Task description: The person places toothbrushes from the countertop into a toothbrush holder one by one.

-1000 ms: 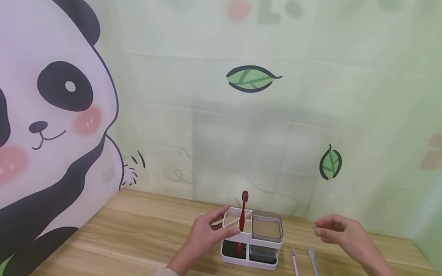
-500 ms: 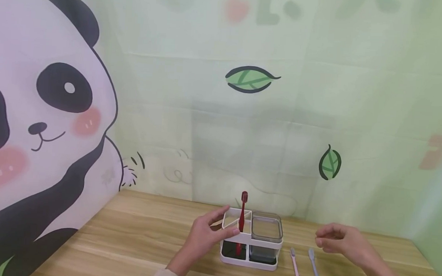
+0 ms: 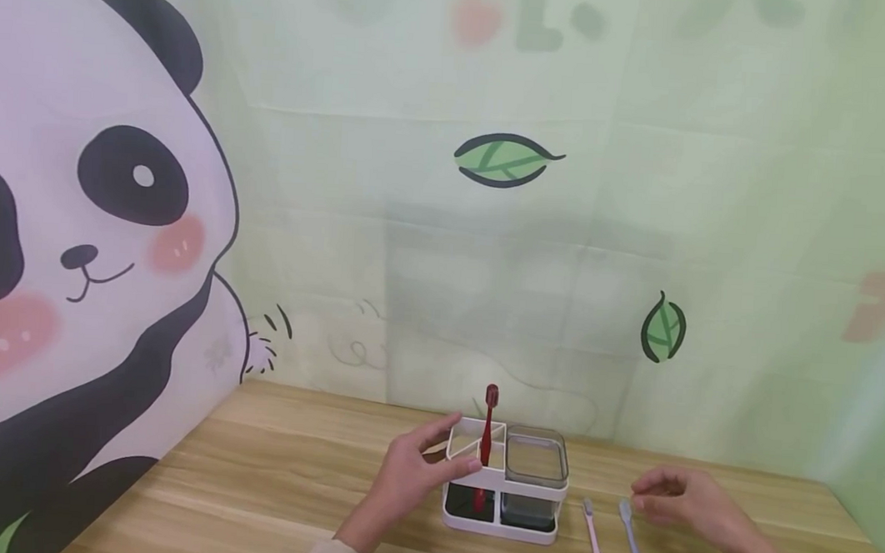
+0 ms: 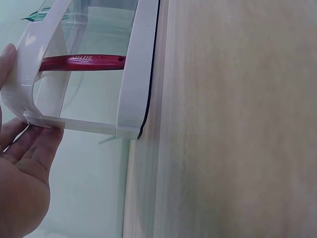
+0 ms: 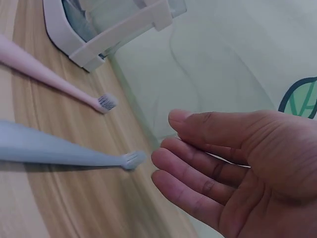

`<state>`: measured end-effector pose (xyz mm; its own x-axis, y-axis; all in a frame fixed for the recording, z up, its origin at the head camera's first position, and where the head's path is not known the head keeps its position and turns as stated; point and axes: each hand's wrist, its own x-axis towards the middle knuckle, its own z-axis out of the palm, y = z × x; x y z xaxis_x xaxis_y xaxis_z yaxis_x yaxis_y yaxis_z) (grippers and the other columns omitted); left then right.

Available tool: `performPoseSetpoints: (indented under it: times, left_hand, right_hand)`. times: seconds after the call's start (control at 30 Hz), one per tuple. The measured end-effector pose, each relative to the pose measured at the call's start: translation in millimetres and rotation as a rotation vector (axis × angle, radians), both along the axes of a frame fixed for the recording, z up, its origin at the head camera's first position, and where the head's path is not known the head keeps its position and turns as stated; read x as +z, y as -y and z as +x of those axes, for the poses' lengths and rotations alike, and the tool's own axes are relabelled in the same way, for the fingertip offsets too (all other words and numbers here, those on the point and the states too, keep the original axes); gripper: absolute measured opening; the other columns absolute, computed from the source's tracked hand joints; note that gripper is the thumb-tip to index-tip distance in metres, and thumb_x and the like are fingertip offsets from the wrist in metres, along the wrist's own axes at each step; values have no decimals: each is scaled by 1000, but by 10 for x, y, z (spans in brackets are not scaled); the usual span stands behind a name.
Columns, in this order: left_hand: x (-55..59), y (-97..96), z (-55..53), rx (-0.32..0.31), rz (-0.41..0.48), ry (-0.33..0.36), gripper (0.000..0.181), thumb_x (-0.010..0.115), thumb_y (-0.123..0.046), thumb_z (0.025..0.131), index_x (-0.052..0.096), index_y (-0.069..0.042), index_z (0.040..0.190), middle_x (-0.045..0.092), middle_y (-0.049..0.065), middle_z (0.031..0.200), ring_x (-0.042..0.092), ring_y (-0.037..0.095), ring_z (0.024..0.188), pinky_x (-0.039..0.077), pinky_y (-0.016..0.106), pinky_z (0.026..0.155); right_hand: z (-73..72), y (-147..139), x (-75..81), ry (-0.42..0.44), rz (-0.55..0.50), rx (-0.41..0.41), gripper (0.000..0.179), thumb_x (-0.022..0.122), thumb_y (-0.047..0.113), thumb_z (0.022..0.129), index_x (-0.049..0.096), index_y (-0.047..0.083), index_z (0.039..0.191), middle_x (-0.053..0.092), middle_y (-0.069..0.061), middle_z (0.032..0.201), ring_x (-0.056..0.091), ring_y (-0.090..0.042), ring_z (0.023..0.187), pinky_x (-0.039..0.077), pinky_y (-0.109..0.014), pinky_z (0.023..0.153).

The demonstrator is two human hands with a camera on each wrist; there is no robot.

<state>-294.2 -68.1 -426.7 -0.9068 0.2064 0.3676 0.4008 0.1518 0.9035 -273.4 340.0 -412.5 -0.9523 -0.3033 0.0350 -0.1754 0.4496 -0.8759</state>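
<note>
A white toothbrush holder (image 3: 529,486) stands on the table, a red toothbrush (image 3: 488,433) upright in its divided left side. In its right side sits a clear grey cup (image 3: 536,457). My left hand (image 3: 413,471) grips the holder's upper left corner, thumb at the front and fingers behind. My right hand (image 3: 689,502) hovers beside the head of a blue toothbrush (image 3: 634,541), fingers loosely bent and holding nothing. In the right wrist view a small gap shows between its fingertips and the bristles. A pink toothbrush (image 3: 594,539) lies between the blue one and the holder.
The wooden table (image 3: 252,467) ends at a pale green backdrop cloth (image 3: 325,220) close behind the holder. A large panda (image 3: 115,209) is printed on the left of the cloth.
My right hand has come down and slightly forward in view, closer to the blue toothbrush's head. My left hand and the holder stay where they were.
</note>
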Motion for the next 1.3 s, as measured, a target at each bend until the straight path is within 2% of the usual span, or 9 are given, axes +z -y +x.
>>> performPoseSetpoints:
  times: [0.23, 0.4, 0.6, 0.77, 0.97, 1.2, 1.3]
  left_hand:
    - [-4, -1, 5, -3, -2, -2, 70, 90, -27, 89, 62, -4, 148, 62, 24, 145, 61, 42, 131, 55, 47, 104]
    - [-3, -8, 9, -4, 0, 4, 70, 90, -27, 88, 62, -4, 148, 61, 24, 145, 61, 42, 132, 55, 48, 104]
    - [-9, -8, 11, -8, -1, 4, 70, 90, -27, 89, 62, -4, 148, 60, 25, 146, 60, 43, 132, 55, 48, 104]
    - [-15, -5, 5, -4, -7, 3, 70, 90, -28, 89, 62, -4, 148, 61, 24, 146, 61, 43, 131, 55, 49, 104]
    - [-6, -4, -5, 3, -9, 8, 69, 90, -29, 89, 63, -5, 147, 62, 23, 145, 62, 42, 131, 55, 49, 105]
    - [-4, -2, -13, 2, 0, -8, 69, 90, -27, 89, 62, -2, 147, 62, 25, 144, 61, 45, 131, 55, 49, 104]
    - [-5, -5, -15, 3, -3, -5, 69, 90, -27, 89, 62, -3, 147, 62, 24, 144, 61, 44, 131, 56, 48, 104]
  right_hand:
    - [-18, -22, -97, 9, 49, 55, 21, 73, 0, 96, 67, -13, 111, 72, -11, 100, 68, -26, 91, 65, -33, 77]
    - [-16, -39, -163, 27, 57, 61, 20, 75, 0, 95, 67, -13, 108, 70, -10, 94, 69, -26, 86, 64, -33, 72]
    - [2, -15, -192, 60, 120, -21, 18, 77, 3, 93, 69, -9, 105, 69, -6, 91, 68, -25, 83, 64, -36, 69]
    - [10, 33, -167, 119, 167, -42, 19, 78, 7, 93, 70, -6, 104, 69, -4, 90, 66, -23, 83, 64, -39, 71]
    - [14, 144, -141, 100, 232, -74, 18, 81, 8, 91, 68, -3, 95, 65, -2, 84, 63, -19, 78, 62, -36, 67]
    - [24, 287, -137, 105, 266, -228, 20, 84, 1, 85, 66, -2, 91, 65, -7, 84, 63, -21, 76, 61, -35, 65]
    - [31, 305, -140, 100, 274, -259, 18, 82, -3, 85, 66, -4, 91, 65, -9, 82, 64, -21, 74, 62, -35, 64]
